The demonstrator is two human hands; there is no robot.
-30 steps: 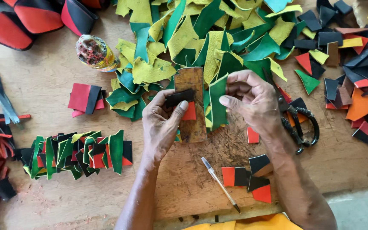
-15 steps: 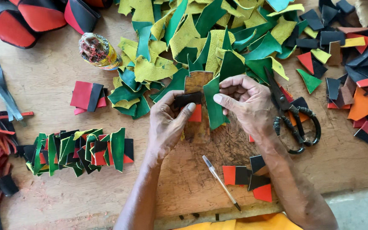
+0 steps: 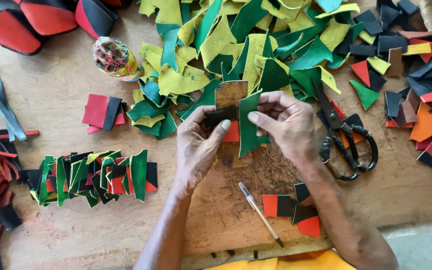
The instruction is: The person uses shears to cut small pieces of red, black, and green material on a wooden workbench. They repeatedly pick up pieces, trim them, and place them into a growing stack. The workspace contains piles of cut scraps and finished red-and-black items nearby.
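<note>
Yellow cloth [image 3: 281, 262] is showing at the 6 o'clock edge, nearest the camera, with both forearms extending up from it over the scarred wooden workbench [image 3: 61, 100]. A pen [image 3: 260, 214] is lying at 6 o'clock from the hands, and a few red and black leather pieces [image 3: 291, 210] are lying just beside it at its 3 o'clock. The left hand [image 3: 198, 147] is closing thumb and fingers on a small black leather strip [image 3: 221, 116]; the fingers are curled, not fully shut. The right hand [image 3: 286, 122] is pinching a green leather piece [image 3: 248, 127] between thumb and forefinger, holding it against a brown template piece [image 3: 231, 94] that is standing up behind both hands; a red scrap [image 3: 232, 134] is showing between the two thumbs. A row of overlapped green, black and red cut pieces [image 3: 96, 177] is lying at 9 o'clock from the hands. Black-handled scissors [image 3: 343, 137] are resting at 3 o'clock, near the right wrist. A red and black pair of squares [image 3: 103, 112] is sitting at 10 o'clock. A paint-smeared bottle [image 3: 116, 59] is lying at 11 o'clock. The heap of green and yellow leather offcuts [image 3: 256, 45] is spreading across 12 o'clock, touching the template's upper edge, and mixed black, red and orange scraps [image 3: 416, 75] are filling the 2 o'clock corner.
</note>
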